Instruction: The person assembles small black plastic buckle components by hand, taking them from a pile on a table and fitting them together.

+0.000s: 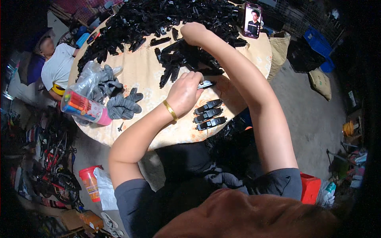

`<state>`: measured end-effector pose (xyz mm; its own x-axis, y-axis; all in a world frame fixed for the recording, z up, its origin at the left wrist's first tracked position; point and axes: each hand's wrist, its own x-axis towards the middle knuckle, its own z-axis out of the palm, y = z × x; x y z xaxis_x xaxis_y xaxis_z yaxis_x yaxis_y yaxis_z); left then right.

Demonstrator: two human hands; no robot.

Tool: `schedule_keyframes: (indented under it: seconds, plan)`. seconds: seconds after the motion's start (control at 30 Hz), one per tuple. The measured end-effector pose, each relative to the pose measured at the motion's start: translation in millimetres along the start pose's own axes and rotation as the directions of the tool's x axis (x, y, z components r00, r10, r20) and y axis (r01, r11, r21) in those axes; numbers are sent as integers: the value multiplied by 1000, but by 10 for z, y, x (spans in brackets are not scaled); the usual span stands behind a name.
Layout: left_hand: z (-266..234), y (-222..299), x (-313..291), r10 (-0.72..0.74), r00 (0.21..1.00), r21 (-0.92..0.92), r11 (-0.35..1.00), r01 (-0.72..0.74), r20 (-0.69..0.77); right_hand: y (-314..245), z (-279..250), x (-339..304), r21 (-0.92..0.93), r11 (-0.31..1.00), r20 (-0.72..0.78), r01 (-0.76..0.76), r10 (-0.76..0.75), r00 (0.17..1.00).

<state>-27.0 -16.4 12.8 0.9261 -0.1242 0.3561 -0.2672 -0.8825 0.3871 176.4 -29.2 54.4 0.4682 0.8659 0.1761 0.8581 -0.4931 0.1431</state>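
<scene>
My left hand (183, 93) is closed around a small black part with a shiny silver face (206, 84), just above the cloth-covered table (137, 63). Beyond it, my right hand (193, 33) reaches to the near edge of a large heap of black plastic parts (158, 18). Its fingers curl down and whatever they grip is hidden. A smaller cluster of black parts (180, 55) lies between the two hands. Three similar black pieces (208, 115) are lined up side by side near the table's front edge, right of my left wrist.
On the left lie grey gloves (124, 105), a crumpled plastic bag (89, 77) and a clear cylinder of coloured pens (85, 109). A phone (252, 20) stands at the back right. Another person in a white shirt (59, 65) sits at the left. A red bucket (90, 182) stands on the floor.
</scene>
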Motion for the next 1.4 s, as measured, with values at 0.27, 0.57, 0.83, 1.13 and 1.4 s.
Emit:
schedule_keyframes:
  seconds: [0.27,0.57,0.83,1.13,1.4]
  plan:
    - [0,-18,21,-18,993,-106,994,6,-113,426,-194,-395,196,972,-314,131,-64,947]
    - [12,-38,-20,6,999,-153,988,-11,-33,270,-255,-1466,720,692,14,-49,55,998]
    - [-40,108,-24,-106,990,-92,989,115,95,215,122,-1745,718,696,-53,-30,98,994]
    - [-109,-137,63,-408,847,-427,736,526,340,215,54,-1923,667,745,-20,22,-12,1000]
    - [-60,-63,-6,-68,997,-5,998,68,-39,70,3,-1964,516,838,-264,179,-44,964]
